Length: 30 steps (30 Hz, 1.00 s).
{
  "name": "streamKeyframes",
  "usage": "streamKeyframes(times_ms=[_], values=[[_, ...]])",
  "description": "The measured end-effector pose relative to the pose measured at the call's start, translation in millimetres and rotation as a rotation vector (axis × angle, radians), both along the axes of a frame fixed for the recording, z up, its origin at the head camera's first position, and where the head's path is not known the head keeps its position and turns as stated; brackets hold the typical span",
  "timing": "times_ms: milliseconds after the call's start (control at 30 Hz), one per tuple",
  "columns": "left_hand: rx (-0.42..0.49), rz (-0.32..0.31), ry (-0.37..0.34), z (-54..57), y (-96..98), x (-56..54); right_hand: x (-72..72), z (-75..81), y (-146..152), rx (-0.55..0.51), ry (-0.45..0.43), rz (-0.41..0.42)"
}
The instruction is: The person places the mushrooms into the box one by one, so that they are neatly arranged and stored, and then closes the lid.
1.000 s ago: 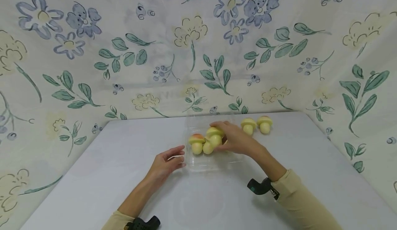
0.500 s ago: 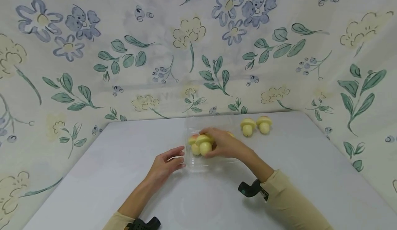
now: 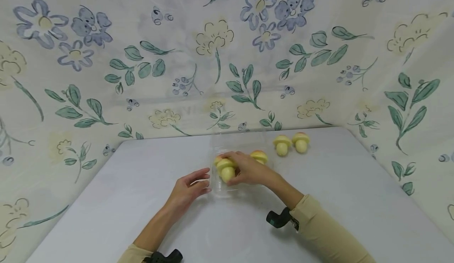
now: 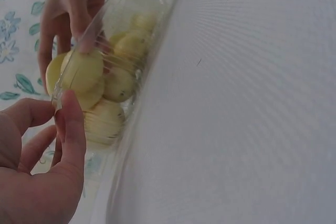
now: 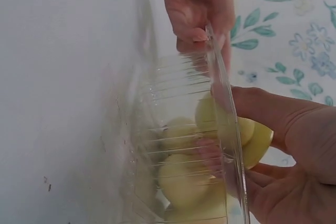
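Note:
My right hand (image 3: 250, 170) grips a yellow-green toy mushroom (image 3: 227, 172), its stem pointing down, at the left part of a clear plastic box (image 3: 230, 192). The mushroom is partly inside the box, beside another whose reddish cap (image 3: 218, 159) shows behind it. One more mushroom (image 3: 259, 156) lies in the box on the right, partly behind my right hand. At the box's left rim, my left hand (image 3: 189, 188) pinches the edge between thumb and fingers, as the left wrist view shows. Several mushrooms (image 4: 105, 121) show through the box wall there.
Two more toy mushrooms stand on the white table (image 3: 149, 168) to the right of the box, one nearer (image 3: 281, 146) and one farther right (image 3: 300, 143). The box's clear lid (image 3: 241, 139) stands up at the back. A floral cloth (image 3: 198, 58) hangs behind the table.
My right hand has moved left and slightly down with the held mushroom, toward the box's left side. This uncovers the mushroom at the right of the box. My left hand has stayed at the rim.

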State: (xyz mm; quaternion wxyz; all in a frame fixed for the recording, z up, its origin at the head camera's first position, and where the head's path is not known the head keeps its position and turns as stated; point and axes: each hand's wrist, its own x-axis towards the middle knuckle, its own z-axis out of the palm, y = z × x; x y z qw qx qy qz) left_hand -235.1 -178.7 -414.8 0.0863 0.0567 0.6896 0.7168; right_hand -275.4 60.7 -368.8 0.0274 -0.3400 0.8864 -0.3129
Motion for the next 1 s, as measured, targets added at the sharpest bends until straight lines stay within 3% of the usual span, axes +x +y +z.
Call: streamKeyframes(times_ms=[267,600,1000], values=[[-0.018,0.004,-0.018,0.7,0.9,0.6,2.1,1.5,-1.7,-0.027,-0.011,0.061],[0.006,-0.011,-0.015,1.5,0.6,0.1,4.7,0.4,-6.9,0.075,0.131,0.048],[-0.008,-0.005,-0.016,0.6,0.7,-0.4,7.5,0.9,-2.1,0.1,0.069,0.078]])
